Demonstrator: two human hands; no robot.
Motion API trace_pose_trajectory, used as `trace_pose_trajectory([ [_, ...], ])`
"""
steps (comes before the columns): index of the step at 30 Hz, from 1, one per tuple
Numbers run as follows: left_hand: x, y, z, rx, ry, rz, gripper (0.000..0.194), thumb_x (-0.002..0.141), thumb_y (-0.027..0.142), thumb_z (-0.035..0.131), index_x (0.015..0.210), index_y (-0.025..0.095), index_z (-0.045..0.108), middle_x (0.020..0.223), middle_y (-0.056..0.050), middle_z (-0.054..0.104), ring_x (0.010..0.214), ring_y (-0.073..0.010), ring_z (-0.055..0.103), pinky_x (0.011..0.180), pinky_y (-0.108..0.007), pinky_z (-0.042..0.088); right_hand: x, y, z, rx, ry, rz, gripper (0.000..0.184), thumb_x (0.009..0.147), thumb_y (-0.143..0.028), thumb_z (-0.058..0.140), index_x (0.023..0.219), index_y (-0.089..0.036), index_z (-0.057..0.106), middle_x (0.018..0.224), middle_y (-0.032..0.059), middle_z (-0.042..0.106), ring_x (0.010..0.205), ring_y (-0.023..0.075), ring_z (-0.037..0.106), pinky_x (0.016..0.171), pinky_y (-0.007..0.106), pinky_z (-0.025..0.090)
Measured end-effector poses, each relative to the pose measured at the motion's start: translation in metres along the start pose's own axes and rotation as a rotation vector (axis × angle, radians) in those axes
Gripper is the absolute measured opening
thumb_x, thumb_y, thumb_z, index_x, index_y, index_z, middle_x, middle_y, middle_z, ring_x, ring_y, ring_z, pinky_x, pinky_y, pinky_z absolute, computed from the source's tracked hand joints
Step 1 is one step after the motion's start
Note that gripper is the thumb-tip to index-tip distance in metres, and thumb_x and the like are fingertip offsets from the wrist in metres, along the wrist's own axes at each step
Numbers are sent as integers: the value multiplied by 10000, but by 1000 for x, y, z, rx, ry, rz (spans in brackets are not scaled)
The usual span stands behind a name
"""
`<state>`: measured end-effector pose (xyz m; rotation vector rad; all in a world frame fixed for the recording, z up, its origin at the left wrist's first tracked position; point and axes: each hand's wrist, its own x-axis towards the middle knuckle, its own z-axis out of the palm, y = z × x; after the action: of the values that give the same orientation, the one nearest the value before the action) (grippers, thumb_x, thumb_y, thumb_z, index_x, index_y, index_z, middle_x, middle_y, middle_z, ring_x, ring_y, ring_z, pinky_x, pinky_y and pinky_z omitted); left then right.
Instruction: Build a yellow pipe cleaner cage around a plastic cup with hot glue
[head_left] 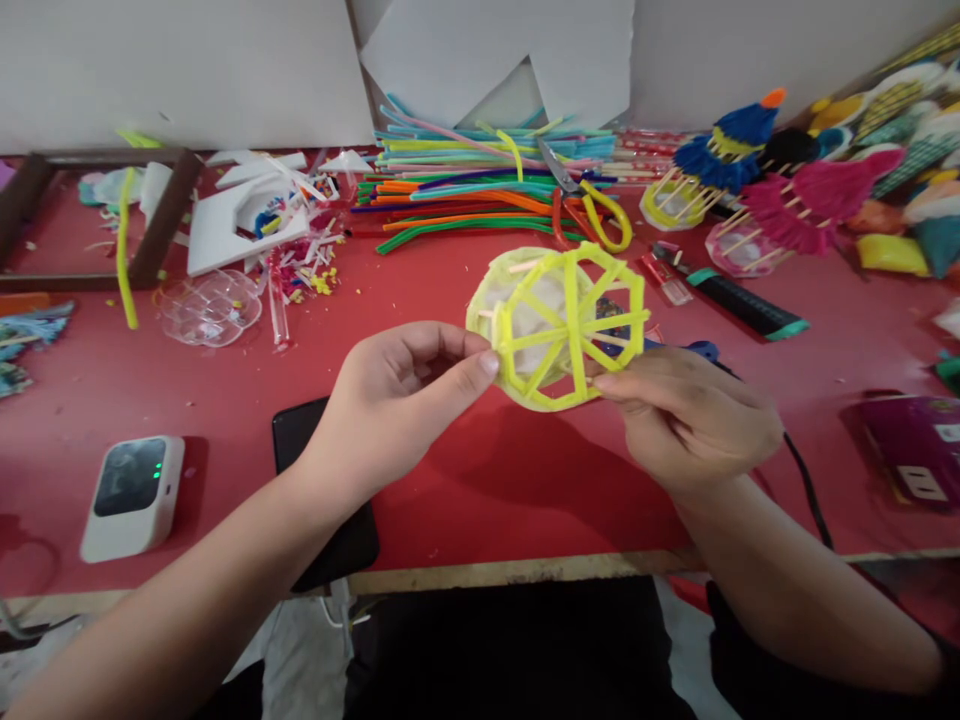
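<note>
Above the red table, both hands hold up a yellow wheel-shaped craft frame, with pipe-cleaner-like spokes and an angular rim. Behind it sits a pale round base edged in yellow, with short wooden sticks showing between the two. My left hand pinches the frame's left edge between thumb and fingers. Its lower right edge is gripped by my right hand, whose fingertips are partly hidden. How the base and frame are joined cannot be made out.
Scissors lie by a heap of coloured pipe cleaners. A hot glue gun and a box cutter are at right. A black phone and white device are at left. Finished stick crafts stand back right.
</note>
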<state>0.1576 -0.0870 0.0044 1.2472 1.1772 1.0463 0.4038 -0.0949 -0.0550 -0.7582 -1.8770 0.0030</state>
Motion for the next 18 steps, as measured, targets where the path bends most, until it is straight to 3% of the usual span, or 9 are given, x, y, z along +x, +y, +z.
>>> trace_pose_trajectory([
  [9, -3, 2, 1, 111, 27, 35, 49, 807, 255, 799, 785, 217, 778, 753, -14, 754, 650, -136, 662, 554, -212, 527, 2, 0, -4, -73, -51, -77, 618, 832, 87, 602, 1285, -309, 740, 904, -34, 819, 733, 172, 760, 679, 325, 650],
  [18, -8, -2, 12, 61, 170, 116, 140, 911, 351, 779, 991, 248, 829, 938, -33, 819, 817, -176, 754, 739, -270, 646, 3, -2, -2, -123, -10, -107, 692, 795, 107, 621, 1371, -267, 711, 866, 7, 810, 725, 194, 760, 664, 335, 638],
])
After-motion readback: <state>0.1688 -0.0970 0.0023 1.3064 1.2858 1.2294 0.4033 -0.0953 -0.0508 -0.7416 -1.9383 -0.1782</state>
